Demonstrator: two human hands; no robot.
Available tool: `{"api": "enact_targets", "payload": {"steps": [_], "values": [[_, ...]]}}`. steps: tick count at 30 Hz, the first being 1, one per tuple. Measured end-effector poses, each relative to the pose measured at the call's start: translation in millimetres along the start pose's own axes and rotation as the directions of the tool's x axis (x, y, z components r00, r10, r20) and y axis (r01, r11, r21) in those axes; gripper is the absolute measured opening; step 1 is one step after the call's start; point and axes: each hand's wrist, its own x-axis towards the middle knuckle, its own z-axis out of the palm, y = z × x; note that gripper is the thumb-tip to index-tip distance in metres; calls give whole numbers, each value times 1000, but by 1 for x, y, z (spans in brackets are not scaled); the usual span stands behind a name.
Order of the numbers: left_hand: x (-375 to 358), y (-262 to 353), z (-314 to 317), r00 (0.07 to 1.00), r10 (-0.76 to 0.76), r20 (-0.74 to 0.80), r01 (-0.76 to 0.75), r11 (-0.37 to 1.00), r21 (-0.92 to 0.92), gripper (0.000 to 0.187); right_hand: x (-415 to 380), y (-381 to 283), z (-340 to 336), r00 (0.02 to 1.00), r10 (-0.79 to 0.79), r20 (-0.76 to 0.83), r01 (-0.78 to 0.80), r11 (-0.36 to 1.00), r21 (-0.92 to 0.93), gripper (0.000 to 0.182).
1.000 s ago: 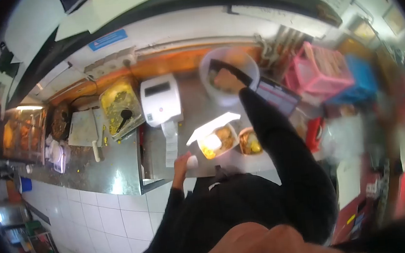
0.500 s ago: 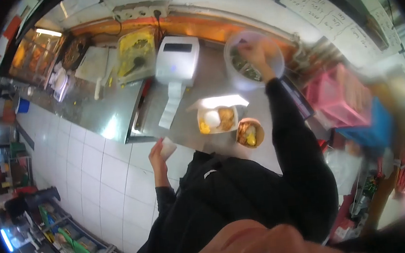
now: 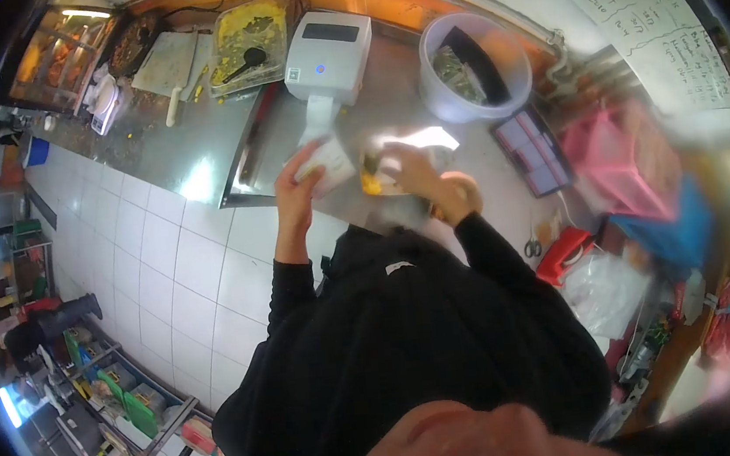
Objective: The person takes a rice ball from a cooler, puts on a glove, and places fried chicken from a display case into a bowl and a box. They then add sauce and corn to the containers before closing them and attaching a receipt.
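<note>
My left hand [image 3: 296,201] pinches a white paper slip [image 3: 333,166] between thumb and fingers, just left of the food box. Over the open food box [image 3: 367,159] is my right hand [image 3: 413,171], smeared by motion, with its fingers hard to make out. It covers most of the food; some yellow food [image 3: 369,183] shows at the box's left side. A round brown paper bowl [image 3: 466,186] sits right behind my right wrist, partly hidden by it. A white label printer [image 3: 329,55] stands beyond my left hand, with a paper strip [image 3: 319,116] hanging from its front.
A translucent bucket [image 3: 444,106] with green bits and a dark piece inside stands at the back. A tablet [image 3: 531,152] and a pink basket [image 3: 618,160] are on the right. Left lie a knife [image 3: 173,107], a cutting board [image 3: 163,64] and a yellow-stained tub [image 3: 246,37].
My right hand has come out of the bucket and down to the food box. My left hand, with the paper slip, has moved up and right, close to the box.
</note>
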Motion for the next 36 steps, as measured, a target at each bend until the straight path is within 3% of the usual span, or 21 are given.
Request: {"api": "enact_targets", "payload": {"steps": [1, 3, 4, 6, 8, 10, 12, 13, 16, 19, 22, 24, 25, 27, 29, 31, 32, 33, 34, 35, 36], "values": [[2, 0, 4, 1000, -4, 4, 4, 1000, 3, 46, -1, -14, -13, 1000, 5, -2, -5, 1000, 2, 31], [7, 0, 16, 979, 67, 194, -69, 998, 4, 49, -1, -64, -58, 904, 374, 205, -426, 777, 464, 30], [7, 8, 26, 959, 40, 279, -47, 999, 20, 57, -6, -71, -63, 903, 381, 199, -429, 777, 460, 30], [12, 15, 43, 925, 43, 378, -65, 997, 46, 58, -18, -83, -72, 949, 314, -4, -166, 513, 842, 34], [13, 24, 56, 880, 37, 474, -81, 994, 72, 59, -23, -107, -85, 949, 305, -81, -104, 545, 832, 36], [16, 35, 66, 790, -63, 610, 87, 996, -10, 59, -25, -128, -102, 943, 291, -159, -41, 579, 815, 39], [21, 37, 71, 750, -55, 659, 109, 993, -41, 59, -28, -142, -115, 888, 459, -9, -269, 537, 800, 43], [23, 39, 73, 715, -45, 698, 127, 990, -66, 58, -30, -147, -117, 881, 473, -16, -272, 534, 801, 43], [35, 48, 69, 631, -31, 775, 86, 996, -31, 53, -35, -159, -117, 862, 456, -223, -142, 638, 757, 47], [39, 43, 63, 692, -26, 722, 88, 995, -48, 43, -33, -168, -120, 829, 520, -207, -125, 533, 837, 52], [32, 46, 65, 722, -147, 676, 119, 989, 87, 30, -19, -176, -121, 831, 469, -299, -60, 609, 791, 53], [35, 36, 67, 782, -152, 605, 81, 986, 143, 27, -8, -173, -129, 893, 407, -193, -272, 828, 490, 50], [37, 33, 66, 834, -155, 530, 52, 977, 205, 24, 1, -166, -132, 896, 401, -191, -268, 831, 488, 50], [42, 37, 60, 881, -123, 458, 85, 991, 102, 22, 28, -136, -142, 897, 283, -339, -147, 916, 374, 40], [44, 39, 50, 920, -105, 378, 114, 994, -2, 20, 66, -75, -155, 869, 241, -432, -156, 962, 224, 29], [47, 43, 31, 949, -137, 285, 135, 991, 26, 20, 105, 12, -159, 917, 173, -358, -187, 982, -5, 27], [49, 44, 24, 951, -125, 283, 122, 992, 25, 20, 120, 46, -163, 918, 161, -362, -176, 984, -7, 27], [47, 45, 15, 959, -121, 255, 115, 993, 42, 20, 130, 75, -167, 968, 241, -73, -250, 954, -163, 29], [44, 46, 7, 968, -112, 225, 102, 993, 56, 20, 138, 101, -165, 917, 342, 204, -263, 905, -336, 32], [42, 47, -1, 971, -91, 223, 81, 995, 54, 20, 140, 134, -150, 925, 326, 197, -247, 907, -340, 32], [38, 49, -8, 978, -100, 183, 94, 995, 44, 20, 143, 171, -129, 924, 333, 189, -181, 814, -552, 32]]}}
